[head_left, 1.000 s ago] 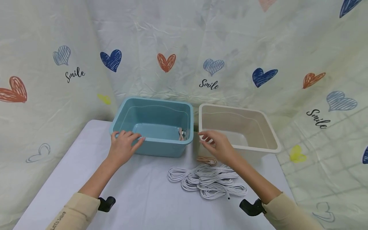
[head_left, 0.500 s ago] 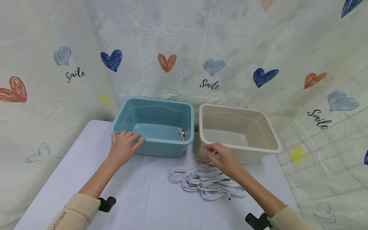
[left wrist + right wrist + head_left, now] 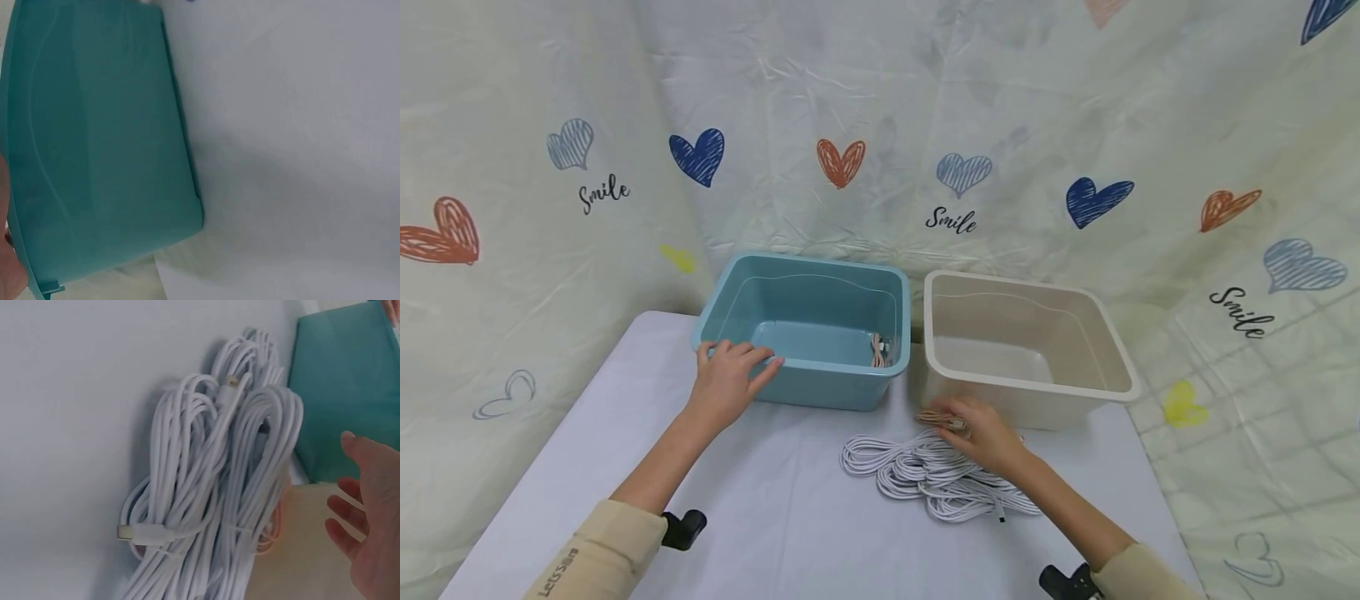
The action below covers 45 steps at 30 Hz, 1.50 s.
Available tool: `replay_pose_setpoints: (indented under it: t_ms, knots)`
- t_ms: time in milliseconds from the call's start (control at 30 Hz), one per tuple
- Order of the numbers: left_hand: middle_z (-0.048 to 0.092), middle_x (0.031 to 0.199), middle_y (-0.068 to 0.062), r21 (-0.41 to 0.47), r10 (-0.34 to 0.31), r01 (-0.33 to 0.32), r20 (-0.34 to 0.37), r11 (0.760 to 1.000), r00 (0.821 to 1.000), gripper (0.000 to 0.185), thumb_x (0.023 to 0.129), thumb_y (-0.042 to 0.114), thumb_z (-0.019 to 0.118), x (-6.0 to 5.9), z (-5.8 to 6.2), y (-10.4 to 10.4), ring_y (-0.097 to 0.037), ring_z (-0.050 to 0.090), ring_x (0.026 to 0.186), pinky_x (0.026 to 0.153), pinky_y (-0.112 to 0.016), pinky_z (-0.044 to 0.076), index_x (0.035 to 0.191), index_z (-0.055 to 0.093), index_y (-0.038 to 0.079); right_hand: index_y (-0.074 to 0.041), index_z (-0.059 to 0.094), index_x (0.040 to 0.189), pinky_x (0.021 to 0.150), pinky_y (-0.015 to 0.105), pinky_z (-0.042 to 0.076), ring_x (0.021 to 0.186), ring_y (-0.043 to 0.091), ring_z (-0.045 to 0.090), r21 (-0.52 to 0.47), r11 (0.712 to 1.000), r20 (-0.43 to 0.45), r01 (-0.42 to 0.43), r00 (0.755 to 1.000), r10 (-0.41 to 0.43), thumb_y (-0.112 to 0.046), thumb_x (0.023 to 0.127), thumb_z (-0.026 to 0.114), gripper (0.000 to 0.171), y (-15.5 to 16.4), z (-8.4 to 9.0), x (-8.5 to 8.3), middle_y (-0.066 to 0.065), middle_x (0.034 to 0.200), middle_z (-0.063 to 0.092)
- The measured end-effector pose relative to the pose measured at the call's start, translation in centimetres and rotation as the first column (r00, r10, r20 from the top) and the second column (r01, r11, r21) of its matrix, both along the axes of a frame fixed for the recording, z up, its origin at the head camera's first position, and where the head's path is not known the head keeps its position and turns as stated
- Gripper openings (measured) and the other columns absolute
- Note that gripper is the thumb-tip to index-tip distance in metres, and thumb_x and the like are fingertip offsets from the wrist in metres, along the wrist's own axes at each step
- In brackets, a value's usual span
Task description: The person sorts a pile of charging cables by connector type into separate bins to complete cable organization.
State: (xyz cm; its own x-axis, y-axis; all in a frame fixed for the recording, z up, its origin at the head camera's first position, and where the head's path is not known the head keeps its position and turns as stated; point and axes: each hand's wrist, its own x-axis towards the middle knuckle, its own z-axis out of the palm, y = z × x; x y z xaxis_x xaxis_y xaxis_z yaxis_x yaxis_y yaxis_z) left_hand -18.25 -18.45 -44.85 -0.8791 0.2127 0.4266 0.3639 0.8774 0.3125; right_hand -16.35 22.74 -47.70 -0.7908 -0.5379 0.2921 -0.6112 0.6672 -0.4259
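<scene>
The pink cable (image 3: 938, 417) is best pinched clear of the white cables (image 3: 936, 477) (right hand (image 3: 981, 433) fingers apart above it), blue bin (image 3: 808, 333) steadied by flat left hand (image 3: 726, 385).

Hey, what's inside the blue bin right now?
In the blue bin, one coiled pinkish cable lies in the near right corner. The rest of the visible floor is bare; the near wall hides the front strip, where the left hand rests on the rim.

Pink cable (image 3: 938, 417) — half under right hand (image 3: 981, 432)
</scene>
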Motion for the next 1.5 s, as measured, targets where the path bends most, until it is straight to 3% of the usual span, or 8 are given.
replay_pose_setpoints:
  t_ms: [333, 567, 700, 967, 1133, 1367, 1500]
  knots:
    - [0.076, 0.102, -0.013, 0.0, 0.01, -0.01, 0.028, 1.0, 1.0, 0.025, 0.102, 0.03, 0.072, 0.0, 0.2, 0.1, -0.039, 0.061, 0.093, 0.104, -0.072, 0.035, 0.109, 0.079, 0.008, 0.0, 0.071, 0.125, 0.088, 0.051, 0.059, 0.11, 0.037, 0.069, 0.087, 0.996, 0.073, 0.013, 0.997, -0.019, -0.012, 0.091, 0.083, 0.038, 1.2, -2.4, -0.9, 0.016, 0.12, 0.074]
    - [0.076, 0.103, -0.013, -0.01, 0.016, -0.016, 0.033, 1.0, 0.999, 0.024, 0.102, 0.03, 0.072, 0.2, 0.4, 0.1, -0.039, 0.061, 0.092, 0.103, -0.071, 0.036, 0.11, 0.079, 0.008, -0.003, 0.071, 0.128, 0.096, 0.053, 0.055, 0.115, 0.034, 0.068, 0.088, 0.995, 0.038, -0.044, 0.998, 0.041, -0.01, 0.091, 0.082, 0.039, 1.3, -4.3, -1.5, 0.011, 0.124, 0.073]
    - [0.077, 0.103, -0.013, -0.01, 0.022, -0.022, 0.031, 1.0, 0.999, 0.023, 0.101, 0.029, 0.073, 0.2, 0.5, 0.1, -0.039, 0.061, 0.092, 0.104, -0.071, 0.036, 0.109, 0.079, 0.008, -0.003, 0.072, 0.126, 0.096, 0.051, 0.056, 0.113, 0.033, 0.067, 0.091, 0.995, 0.059, -0.051, 0.997, 0.046, -0.009, 0.095, 0.077, 0.032, 0.8, -5.0, -1.7, 0.012, 0.123, 0.072]
    - [0.076, 0.105, -0.014, -0.001, 0.01, -0.01, 0.041, 1.0, 0.999, 0.024, 0.102, 0.029, 0.072, 0.2, 0.4, 0.2, -0.039, 0.06, 0.092, 0.103, -0.071, 0.036, 0.11, 0.079, 0.007, 0.001, 0.073, 0.12, 0.088, 0.045, 0.056, 0.102, 0.029, 0.063, 0.144, 0.989, 0.078, 0.017, 0.997, -0.029, -0.007, 0.093, 0.078, 0.029, 0.0, -5.4, -1.3, 0.011, 0.11, 0.068]
    - [0.076, 0.105, -0.014, -0.01, 0.014, -0.014, 0.034, 1.0, 0.999, 0.024, 0.102, 0.029, 0.072, 0.2, 0.3, 0.2, -0.04, 0.061, 0.092, 0.102, -0.071, 0.037, 0.11, 0.079, 0.007, -0.002, 0.071, 0.117, 0.095, 0.051, 0.054, 0.11, 0.035, 0.062, 0.136, 0.991, 0.073, 0.007, 0.997, -0.017, -0.001, 0.089, 0.079, 0.029, -0.3, -5.4, -1.1, 0.014, 0.113, 0.065]
    - [0.076, 0.104, -0.014, -0.008, 0.012, -0.011, 0.025, 1.0, 1.0, 0.024, 0.101, 0.029, 0.073, 0.1, 0.2, 0.2, -0.04, 0.061, 0.091, 0.101, -0.071, 0.037, 0.11, 0.079, 0.007, -0.004, 0.063, 0.12, 0.086, 0.041, 0.062, 0.101, 0.027, 0.072, 0.098, 0.995, 0.109, -0.02, 0.994, 0.009, -0.003, 0.095, 0.077, 0.029, -0.3, -5.0, -0.9, 0.007, 0.108, 0.071]
    - [0.076, 0.103, -0.014, -0.004, 0.013, -0.013, 0.041, 1.0, 0.999, 0.024, 0.102, 0.029, 0.071, 0.2, 0.3, 0.3, -0.04, 0.061, 0.092, 0.102, -0.071, 0.037, 0.11, 0.079, 0.008, -0.003, 0.064, 0.119, 0.083, 0.041, 0.062, 0.096, 0.025, 0.074, 0.08, 0.995, 0.002, -0.058, 0.998, 0.058, 0.0, 0.091, 0.079, 0.032, -0.1, -5.1, -0.7, 0.007, 0.105, 0.074]
